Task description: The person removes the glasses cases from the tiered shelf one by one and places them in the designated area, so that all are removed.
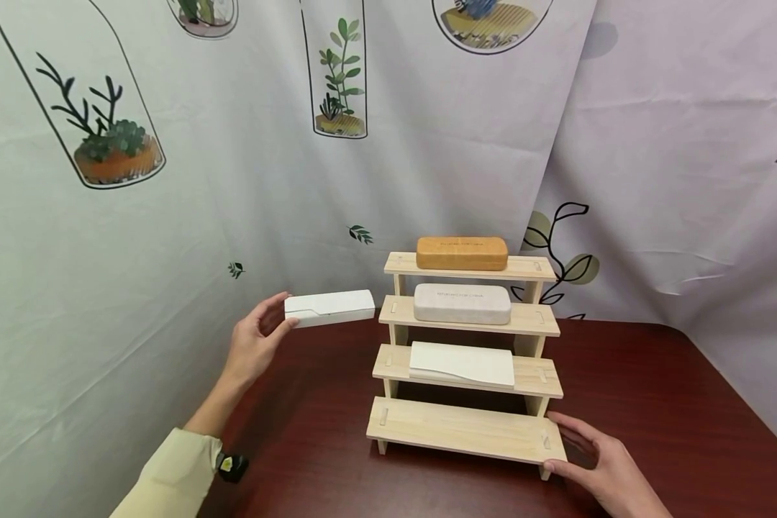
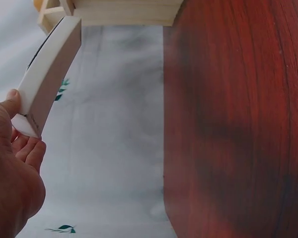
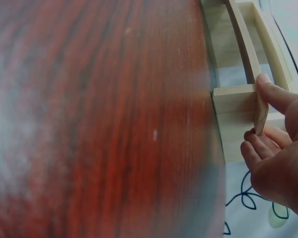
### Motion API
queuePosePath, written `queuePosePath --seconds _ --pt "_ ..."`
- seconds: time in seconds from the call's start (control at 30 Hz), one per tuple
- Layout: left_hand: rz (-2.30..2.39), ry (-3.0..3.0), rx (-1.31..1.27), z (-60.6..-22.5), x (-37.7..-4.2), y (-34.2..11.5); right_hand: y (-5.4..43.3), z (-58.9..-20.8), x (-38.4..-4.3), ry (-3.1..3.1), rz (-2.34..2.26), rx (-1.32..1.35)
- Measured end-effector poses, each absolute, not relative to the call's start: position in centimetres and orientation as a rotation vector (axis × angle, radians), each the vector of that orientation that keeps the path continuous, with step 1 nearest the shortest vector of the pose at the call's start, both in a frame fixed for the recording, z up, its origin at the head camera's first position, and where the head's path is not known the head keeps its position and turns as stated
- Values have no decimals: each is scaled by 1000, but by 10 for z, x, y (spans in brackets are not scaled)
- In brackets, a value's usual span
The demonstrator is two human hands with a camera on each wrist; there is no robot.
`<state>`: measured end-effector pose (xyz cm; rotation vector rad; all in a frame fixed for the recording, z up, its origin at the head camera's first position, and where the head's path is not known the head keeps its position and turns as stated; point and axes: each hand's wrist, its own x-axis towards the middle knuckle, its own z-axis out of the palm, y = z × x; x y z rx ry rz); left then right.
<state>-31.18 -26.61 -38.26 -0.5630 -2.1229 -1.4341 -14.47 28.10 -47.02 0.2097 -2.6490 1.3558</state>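
My left hand (image 1: pixel 259 334) pinches one end of a slim white box (image 1: pixel 330 308), held in the air left of a stepped wooden display rack (image 1: pixel 453 430). In the left wrist view, the thumb lies on one side of the white box (image 2: pixel 52 74) and the fingers on the other. At the rack's lower right corner, my right hand (image 1: pixel 598 460) grips the end of the bottom shelf. The right wrist view shows thumb and fingers of the right hand (image 3: pixel 280 144) on either side of that shelf board (image 3: pixel 261 114).
An orange-brown case (image 1: pixel 462 254) sits on the top shelf, a pale grey case (image 1: pixel 462 303) below it, and a white flat folded case (image 1: pixel 461 365) on the third. The rack stands on a dark red wooden table (image 1: pixel 311 432). Behind hangs a white patterned cloth (image 1: pixel 252 180).
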Motion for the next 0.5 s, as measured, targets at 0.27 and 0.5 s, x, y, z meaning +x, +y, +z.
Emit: queuePosePath --seconds 0.27,0.5 --pt "-1437 -2129 -506 -396 -325 -265 282 -470 -145 -2686 1353 173" --pt "-1393 -2188 -472 -407 -336 -266 281 -468 -146 -2695 1369 162"
